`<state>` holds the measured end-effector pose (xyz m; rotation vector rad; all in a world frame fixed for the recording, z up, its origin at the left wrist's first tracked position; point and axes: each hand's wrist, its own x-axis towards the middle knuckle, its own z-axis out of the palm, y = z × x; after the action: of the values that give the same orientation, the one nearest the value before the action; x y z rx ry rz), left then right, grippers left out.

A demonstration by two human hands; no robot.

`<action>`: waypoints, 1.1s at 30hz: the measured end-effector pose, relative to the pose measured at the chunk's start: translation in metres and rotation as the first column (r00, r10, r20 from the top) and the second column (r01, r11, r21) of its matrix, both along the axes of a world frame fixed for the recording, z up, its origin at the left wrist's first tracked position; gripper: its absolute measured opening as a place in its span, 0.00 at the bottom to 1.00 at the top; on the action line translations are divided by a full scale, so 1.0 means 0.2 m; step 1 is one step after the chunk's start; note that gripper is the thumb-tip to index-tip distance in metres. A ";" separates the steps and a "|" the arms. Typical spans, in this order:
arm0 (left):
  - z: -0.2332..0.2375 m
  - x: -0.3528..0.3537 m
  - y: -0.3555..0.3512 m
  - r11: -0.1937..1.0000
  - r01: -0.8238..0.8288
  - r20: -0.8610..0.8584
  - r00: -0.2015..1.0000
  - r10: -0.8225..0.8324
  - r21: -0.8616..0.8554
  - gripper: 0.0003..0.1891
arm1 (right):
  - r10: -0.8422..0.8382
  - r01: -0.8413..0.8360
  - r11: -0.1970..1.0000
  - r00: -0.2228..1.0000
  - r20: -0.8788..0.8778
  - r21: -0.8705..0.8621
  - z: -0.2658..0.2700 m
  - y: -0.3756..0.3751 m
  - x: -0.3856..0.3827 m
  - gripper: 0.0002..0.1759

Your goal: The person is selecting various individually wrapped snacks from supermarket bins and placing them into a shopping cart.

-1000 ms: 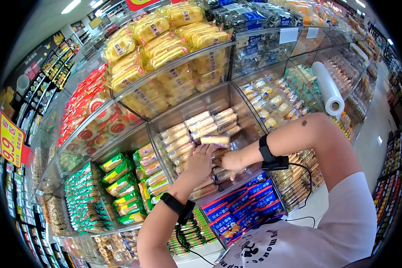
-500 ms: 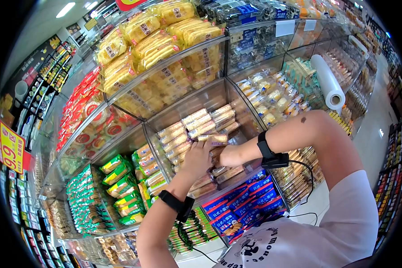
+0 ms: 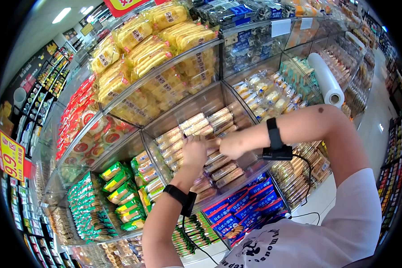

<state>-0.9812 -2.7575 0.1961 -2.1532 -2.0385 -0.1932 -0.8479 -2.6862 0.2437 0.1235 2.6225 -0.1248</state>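
My left hand [image 3: 195,151] is closed, its fingers curled down over the wrapped biscuit rolls [image 3: 170,145] in a clear bin. Right beside it is my right hand [image 3: 231,145], its fingers bent toward the left one. Whatever lies between the fingers is hidden by the hands. Several more slim, clear-wrapped rolls [image 3: 228,173] lie in neat rows below my right hand, and others [image 3: 194,123] fill the back of the bin. The bin has a clear front wall [image 3: 219,195]. Each wrist wears a black strap with a small cabled device.
Yellow snack packs [image 3: 149,58] are heaped on the upper shelf behind. Green packets [image 3: 123,190] fill the bin at left, blue boxes [image 3: 243,207] the one in front. A clear plastic roll [image 3: 326,80] stands at right. Clear dividers separate the bins.
The roll that showed between my hands is no longer visible there. My left hand has shifted slightly left and its fingers have curled in; my right hand has moved slightly up. More rolls show below.
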 end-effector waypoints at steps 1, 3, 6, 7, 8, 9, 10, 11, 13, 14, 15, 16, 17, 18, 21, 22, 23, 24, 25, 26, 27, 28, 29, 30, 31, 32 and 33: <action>-0.01 -0.01 0.00 0.999 -0.026 0.010 1.000 0.026 0.037 0.13 | -0.037 0.036 0.999 0.998 0.046 0.037 0.05 0.04 0.00 0.08; -0.01 -0.02 0.01 0.997 -0.039 -0.004 0.999 0.039 0.067 0.13 | -0.124 0.124 0.988 0.992 -0.010 0.089 0.06 0.15 -0.01 0.09; 0.00 -0.03 0.00 0.999 -0.038 -0.058 0.998 0.040 0.029 0.13 | -0.261 0.212 0.898 0.962 0.078 0.387 -0.13 0.32 -0.14 0.09; 0.02 -0.03 -0.01 0.998 -0.061 -0.064 0.996 0.062 0.010 0.13 | -0.263 0.180 0.838 0.960 0.092 0.515 -0.32 0.41 -0.21 0.08; 0.03 -0.02 -0.01 0.996 -0.085 -0.071 0.994 0.084 -0.009 0.13 | -0.271 0.141 0.762 0.956 0.114 0.632 -0.33 0.41 -0.25 0.07; 0.03 -0.02 -0.01 0.996 -0.094 -0.058 0.994 0.094 0.004 0.13 | -0.406 0.375 0.835 0.914 -0.009 0.404 -0.30 0.42 -0.25 0.14; 0.03 -0.02 -0.01 0.995 -0.102 -0.046 0.994 0.103 0.018 0.13 | -0.429 0.447 0.839 0.894 -0.128 0.311 -0.35 0.45 -0.25 0.16; 0.02 -0.02 0.00 0.993 -0.111 -0.034 0.993 0.112 0.032 0.13 | -0.455 0.505 0.838 0.857 -0.242 0.209 -0.35 0.45 -0.26 0.18; 0.03 -0.04 0.00 0.995 -0.098 -0.032 0.995 0.098 0.001 0.14 | -0.505 0.555 0.793 0.829 -0.240 0.250 -0.37 0.45 -0.32 0.19; 0.03 -0.04 0.00 0.996 -0.092 -0.027 0.995 0.091 -0.015 0.14 | -0.534 0.592 0.758 0.804 -0.259 0.274 -0.38 0.42 -0.33 0.19; 0.03 -0.04 -0.01 0.995 -0.101 -0.046 0.994 0.100 -0.016 0.14 | -0.562 0.626 0.720 0.779 -0.277 0.300 -0.39 0.40 -0.34 0.18; 0.03 -0.05 -0.01 0.994 -0.108 -0.064 0.992 0.107 -0.016 0.15 | -0.535 0.589 0.709 0.808 -0.248 0.388 -0.48 0.45 -0.37 0.19; 0.04 -0.05 -0.01 0.993 -0.116 -0.084 0.990 0.114 -0.014 0.15 | -0.498 0.561 0.726 0.828 -0.259 0.397 -0.47 0.44 -0.36 0.17; 0.04 -0.05 -0.01 0.991 -0.126 -0.064 0.990 0.124 -0.034 0.16 | -0.460 0.533 0.741 0.846 -0.271 0.408 -0.45 0.44 -0.34 0.15; 0.02 -0.05 -0.01 0.987 -0.150 -0.040 0.988 0.148 -0.053 0.17 | -0.590 0.670 0.721 0.727 -0.350 0.177 -0.41 0.43 -0.31 0.12; 0.00 -0.05 0.00 0.987 -0.157 -0.053 0.987 0.155 -0.033 0.17 | -0.558 0.657 0.735 0.727 -0.401 0.167 -0.41 0.42 -0.27 0.11; -0.01 -0.05 0.01 0.986 -0.165 -0.066 0.984 0.164 -0.011 0.17 | -0.532 0.634 0.743 0.753 -0.386 0.212 -0.39 0.41 -0.27 0.12; -0.02 -0.05 0.02 0.979 -0.189 -0.065 0.981 0.184 -0.074 0.17 | -0.477 0.594 0.768 0.781 -0.403 0.241 -0.41 0.42 -0.26 0.10; -0.03 -0.04 0.02 0.977 -0.196 -0.099 0.977 0.188 -0.079 0.18 | -0.422 0.553 0.789 0.804 -0.419 0.267 -0.41 0.43 -0.25 0.09; -0.03 -0.03 0.02 0.976 -0.204 -0.136 0.972 0.191 -0.082 0.18 | -0.382 0.488 0.812 0.859 -0.341 0.322 -0.38 0.44 -0.25 0.12; -0.02 -0.03 0.02 0.974 -0.213 -0.170 0.966 0.197 -0.080 0.19 | -0.362 0.415 0.837 0.909 -0.207 0.357 -0.34 0.45 -0.26 0.18; -0.01 -0.03 0.03 0.966 -0.212 -0.148 0.971 0.190 -0.151 0.22 | -0.368 0.400 0.844 0.917 -0.156 0.357 -0.31 0.46 -0.26 0.21; -0.01 -0.03 0.03 0.964 -0.215 -0.142 0.971 0.194 -0.156 0.23 | -0.376 0.386 0.852 0.921 -0.101 0.353 -0.29 0.46 -0.27 0.25; -0.01 -0.03 0.03 0.962 -0.217 -0.136 0.971 0.196 -0.164 0.23 | -0.370 0.368 0.861 0.927 -0.064 0.351 -0.28 0.47 -0.28 0.26; -0.01 -0.03 0.03 0.961 -0.216 -0.131 0.972 0.195 -0.174 0.24 | -0.390 0.367 0.865 0.921 0.000 0.342 -0.27 0.49 -0.30 0.25; -0.02 -0.03 0.03 0.962 -0.214 -0.144 0.971 0.190 -0.170 0.25 | -0.410 0.368 0.869 0.910 0.065 0.331 -0.25 0.49 -0.33 0.25; -0.02 -0.03 0.03 0.968 -0.215 -0.132 0.971 0.198 -0.128 0.21 | -0.428 0.371 0.872 0.895 0.130 0.319 -0.23 0.48 -0.34 0.25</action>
<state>-0.9867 -2.7520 0.1916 -1.9548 -2.2483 0.1074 -0.9153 -2.5899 0.1984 0.7482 2.3647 0.1233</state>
